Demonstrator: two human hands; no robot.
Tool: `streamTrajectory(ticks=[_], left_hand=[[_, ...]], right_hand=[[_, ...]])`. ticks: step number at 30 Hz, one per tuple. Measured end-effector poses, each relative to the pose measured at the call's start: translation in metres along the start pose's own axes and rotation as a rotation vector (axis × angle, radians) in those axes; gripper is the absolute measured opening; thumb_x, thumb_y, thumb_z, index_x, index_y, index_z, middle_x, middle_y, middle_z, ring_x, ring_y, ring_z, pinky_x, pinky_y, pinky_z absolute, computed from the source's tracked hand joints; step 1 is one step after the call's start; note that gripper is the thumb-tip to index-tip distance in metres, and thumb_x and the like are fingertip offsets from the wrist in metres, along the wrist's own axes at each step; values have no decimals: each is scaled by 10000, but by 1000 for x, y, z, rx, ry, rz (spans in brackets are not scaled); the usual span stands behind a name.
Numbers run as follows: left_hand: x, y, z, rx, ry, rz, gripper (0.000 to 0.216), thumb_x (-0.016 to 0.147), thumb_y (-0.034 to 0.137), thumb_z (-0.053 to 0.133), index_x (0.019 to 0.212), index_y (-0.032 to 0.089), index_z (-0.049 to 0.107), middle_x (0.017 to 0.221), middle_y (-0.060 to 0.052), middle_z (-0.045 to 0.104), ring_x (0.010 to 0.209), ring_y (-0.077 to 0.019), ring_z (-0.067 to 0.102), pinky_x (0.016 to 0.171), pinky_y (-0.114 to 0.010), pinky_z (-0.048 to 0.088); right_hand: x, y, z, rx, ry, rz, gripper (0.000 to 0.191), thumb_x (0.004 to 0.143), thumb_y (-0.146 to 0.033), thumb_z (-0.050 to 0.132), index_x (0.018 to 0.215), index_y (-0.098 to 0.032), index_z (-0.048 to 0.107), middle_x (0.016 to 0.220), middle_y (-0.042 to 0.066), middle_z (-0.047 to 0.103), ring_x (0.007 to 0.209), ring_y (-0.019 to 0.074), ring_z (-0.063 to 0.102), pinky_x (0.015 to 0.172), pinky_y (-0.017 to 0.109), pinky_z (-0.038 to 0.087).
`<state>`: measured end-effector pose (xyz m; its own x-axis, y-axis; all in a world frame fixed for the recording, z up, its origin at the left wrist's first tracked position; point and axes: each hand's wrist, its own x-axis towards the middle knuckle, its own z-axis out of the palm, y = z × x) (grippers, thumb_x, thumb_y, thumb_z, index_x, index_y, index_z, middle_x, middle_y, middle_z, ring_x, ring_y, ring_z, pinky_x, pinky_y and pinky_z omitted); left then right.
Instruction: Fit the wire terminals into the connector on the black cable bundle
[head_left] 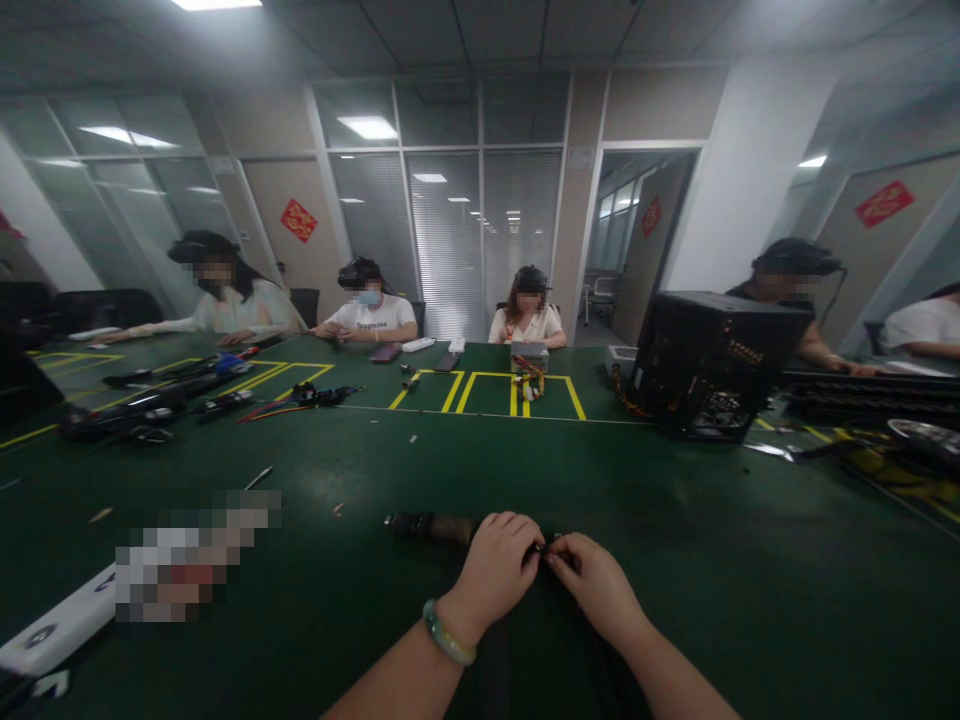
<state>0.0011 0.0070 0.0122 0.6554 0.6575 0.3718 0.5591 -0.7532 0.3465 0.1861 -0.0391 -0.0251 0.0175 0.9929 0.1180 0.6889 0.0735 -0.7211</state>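
A dark, rod-like cylindrical tool (442, 530) with a metallic tip at its left end lies across the green table in front of me. My left hand (499, 560), with a pale green bangle on the wrist, is closed over the right part of this tool. Close against it, my right hand (596, 580) pinches with thumb and fingertips at the tool's right end. Whatever sits between those fingertips is too small and too covered to name.
A white device (67, 620), partly pixelated, lies at the front left. Cables and dark parts (300, 395) are spread at the back left. A black computer case (712, 365) stands at the right, with a power supply (529, 356) at the far side. Several people sit around the table (360, 600).
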Motion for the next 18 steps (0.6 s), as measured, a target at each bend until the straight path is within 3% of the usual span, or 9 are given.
streamTrajectory(ticks=[8, 13, 18], left_hand=[[0, -3, 4, -26, 14, 3, 151, 848, 133, 559, 961, 225, 597, 1017, -15, 636, 988, -204, 554, 897, -358, 383], [-2, -7, 9, -38, 40, 23, 193, 840, 120, 577, 992, 236, 605, 1135, -12, 629, 1112, -206, 532, 982, -380, 355], [-1, -9, 11, -63, 36, 35, 158, 862, 141, 586, 979, 242, 618, 1099, -7, 647, 1062, -200, 555, 948, -373, 368]], right_hand=[[-1, -2, -1, -10, 4, -3, 130, 874, -270, 568, 890, -247, 696, 887, 14, 661, 780, 189, 616, 703, 278, 444], [0, -2, 0, -26, 24, -24, 130, 871, -262, 560, 878, -242, 689, 868, 13, 654, 771, 185, 609, 704, 273, 436], [0, -4, 0, -40, 40, -41, 107, 854, -257, 577, 848, -237, 681, 840, 8, 645, 768, 182, 599, 688, 264, 423]])
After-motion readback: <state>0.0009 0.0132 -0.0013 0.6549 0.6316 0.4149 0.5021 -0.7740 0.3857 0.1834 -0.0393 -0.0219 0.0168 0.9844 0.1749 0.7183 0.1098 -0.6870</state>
